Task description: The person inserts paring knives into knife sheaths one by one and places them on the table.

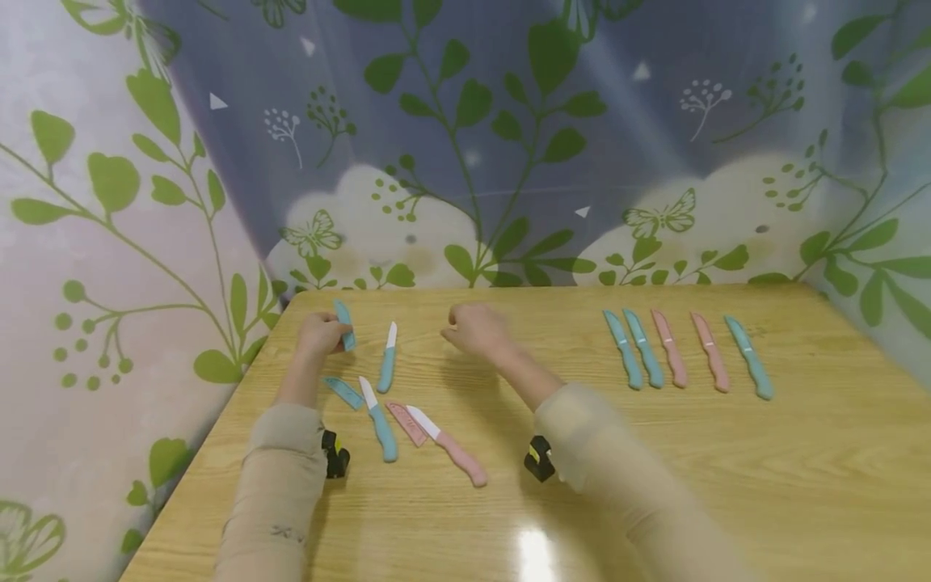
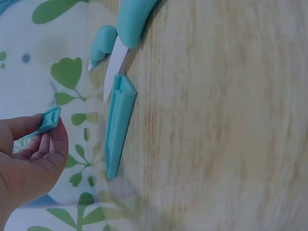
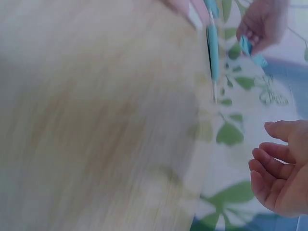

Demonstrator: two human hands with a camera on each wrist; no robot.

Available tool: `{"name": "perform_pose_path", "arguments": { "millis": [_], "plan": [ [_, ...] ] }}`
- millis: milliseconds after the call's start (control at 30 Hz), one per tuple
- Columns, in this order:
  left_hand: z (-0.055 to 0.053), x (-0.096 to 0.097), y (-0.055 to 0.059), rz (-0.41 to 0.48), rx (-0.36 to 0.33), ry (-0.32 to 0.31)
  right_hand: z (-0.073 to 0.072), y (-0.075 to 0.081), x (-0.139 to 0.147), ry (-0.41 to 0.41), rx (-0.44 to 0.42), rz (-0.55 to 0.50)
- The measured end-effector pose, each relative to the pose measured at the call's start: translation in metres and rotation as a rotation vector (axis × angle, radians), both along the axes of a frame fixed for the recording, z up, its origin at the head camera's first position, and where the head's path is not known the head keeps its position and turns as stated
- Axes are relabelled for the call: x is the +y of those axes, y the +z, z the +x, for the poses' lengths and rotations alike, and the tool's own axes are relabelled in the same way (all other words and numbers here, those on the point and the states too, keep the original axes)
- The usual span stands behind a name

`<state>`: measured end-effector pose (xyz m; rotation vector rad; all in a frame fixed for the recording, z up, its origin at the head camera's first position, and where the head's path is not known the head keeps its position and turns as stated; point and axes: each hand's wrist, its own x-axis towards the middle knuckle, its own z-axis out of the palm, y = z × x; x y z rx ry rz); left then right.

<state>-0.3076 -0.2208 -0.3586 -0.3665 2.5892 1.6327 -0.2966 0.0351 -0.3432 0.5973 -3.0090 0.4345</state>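
Observation:
Between the thumb and fingers of my left hand (image 1: pixel 318 335) is a turquoise knife sheath (image 1: pixel 345 325), held upright near the table's far left; its open end shows in the left wrist view (image 2: pixel 52 120). Just right of it lies a turquoise knife (image 1: pixel 389 364) with a bare white blade. Nearer me are a second bare turquoise knife (image 1: pixel 381 434) with a turquoise sheath (image 1: pixel 343 393) at its tip, and a pink knife (image 1: pixel 461 461) whose blade lies against a pink sheath (image 1: pixel 407 424). My right hand (image 1: pixel 476 330), fingers loosely bent, hovers over the table holding nothing.
Several knives stand in a spaced row at the right, turquoise ones (image 1: pixel 624 352) and pink ones (image 1: pixel 709 353), their blades covered by sheaths. The wooden table (image 1: pixel 691 493) meets a leaf-patterned curtain (image 1: pixel 465 162) along its far edge.

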Motion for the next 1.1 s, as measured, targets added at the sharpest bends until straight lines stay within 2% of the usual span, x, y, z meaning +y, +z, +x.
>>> {"name": "perform_pose_path", "arguments": {
  "millis": [333,567,733,833,1100],
  "plan": [
    [0.001,-0.003,-0.004,0.023,-0.001,0.000,0.007,-0.016,-0.062,0.136,0.028,0.043],
    [0.002,-0.001,-0.006,0.069,-0.012,-0.013,0.022,-0.023,-0.091,0.248,-0.008,0.182],
    [0.004,0.000,-0.005,0.073,-0.002,-0.036,0.029,-0.027,-0.099,0.253,-0.052,0.259],
    [0.004,0.000,-0.004,0.071,-0.002,-0.028,0.031,-0.030,-0.099,0.255,-0.059,0.303],
    [0.004,-0.003,-0.005,0.067,-0.002,-0.033,0.027,-0.036,-0.099,0.214,-0.079,0.261]
  ]
}}
